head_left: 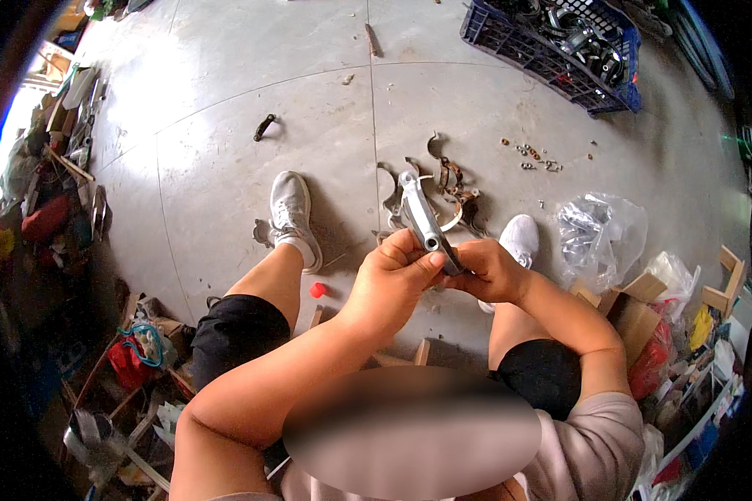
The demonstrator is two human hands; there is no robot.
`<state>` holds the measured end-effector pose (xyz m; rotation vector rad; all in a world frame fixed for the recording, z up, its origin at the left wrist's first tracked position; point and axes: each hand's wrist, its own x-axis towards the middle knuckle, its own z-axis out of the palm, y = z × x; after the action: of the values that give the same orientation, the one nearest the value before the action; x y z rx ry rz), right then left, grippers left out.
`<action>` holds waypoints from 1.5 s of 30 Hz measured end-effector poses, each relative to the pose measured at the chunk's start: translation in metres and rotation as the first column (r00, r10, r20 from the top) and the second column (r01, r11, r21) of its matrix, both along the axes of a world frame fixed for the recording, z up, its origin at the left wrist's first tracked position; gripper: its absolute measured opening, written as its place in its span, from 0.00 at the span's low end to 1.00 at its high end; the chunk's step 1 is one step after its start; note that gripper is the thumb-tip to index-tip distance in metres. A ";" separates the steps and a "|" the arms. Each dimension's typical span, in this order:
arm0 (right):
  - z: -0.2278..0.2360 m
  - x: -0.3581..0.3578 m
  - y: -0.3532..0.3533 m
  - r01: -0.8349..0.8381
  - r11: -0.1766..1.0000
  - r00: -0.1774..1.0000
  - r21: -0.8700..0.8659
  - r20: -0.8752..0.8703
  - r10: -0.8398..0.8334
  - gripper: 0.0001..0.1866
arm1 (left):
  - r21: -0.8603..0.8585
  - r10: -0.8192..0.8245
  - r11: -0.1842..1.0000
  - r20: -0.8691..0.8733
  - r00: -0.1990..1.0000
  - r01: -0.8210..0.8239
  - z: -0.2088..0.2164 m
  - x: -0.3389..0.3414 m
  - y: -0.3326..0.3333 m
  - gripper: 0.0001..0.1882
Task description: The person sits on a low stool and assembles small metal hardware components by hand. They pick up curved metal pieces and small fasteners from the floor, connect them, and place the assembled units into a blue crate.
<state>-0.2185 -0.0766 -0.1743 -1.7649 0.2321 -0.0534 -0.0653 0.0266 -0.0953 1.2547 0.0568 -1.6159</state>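
Note:
Between my knees, above the floor, I hold a silver metal clamp (421,213) with a curved band and a round hole near its lower end. My left hand (388,282) is closed on its near end, thumb beside the hole. My right hand (495,272) pinches the same end from the right, its fingertips partly hidden behind the clamp. Beyond it, several curved clamp pieces (434,145) lie on the floor, some silver and some rusty brown (451,174). The clamp in my hands covers part of this group.
A dark blue plastic crate (551,71) of metal clamps stands at the far right. Small nuts and bolts (530,153) lie scattered nearer, above a clear plastic bag (602,238). A black piece (265,127) and a red cap (318,290) lie left. Clutter lines both sides.

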 end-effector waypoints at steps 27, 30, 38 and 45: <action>-0.121 -0.066 -0.022 -0.413 0.868 0.590 -0.276 -0.807 0.024 0.15 | 0.037 0.363 0.931 0.035 0.931 -0.364 0.038 0.052 -0.024 0.13; -0.132 -0.058 -0.037 -0.342 0.816 0.759 -0.465 -0.649 -0.051 0.10 | 0.027 0.327 0.945 0.025 0.945 -0.327 0.032 0.052 -0.025 0.14; -0.171 -0.004 -0.041 -0.312 0.590 0.925 -0.745 -0.380 0.010 0.13 | 0.115 0.406 0.906 0.035 0.913 -0.408 0.040 0.055 -0.027 0.16; -0.166 -0.027 -0.084 -0.067 0.892 0.965 -0.448 -0.257 -0.057 0.04 | 0.057 0.381 0.924 -0.098 0.919 -0.377 0.039 0.060 -0.024 0.16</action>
<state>-0.2456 -0.1611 -0.3407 -2.2423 0.4367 0.1451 -0.0054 0.0026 -0.0559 1.1028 0.3779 -1.3454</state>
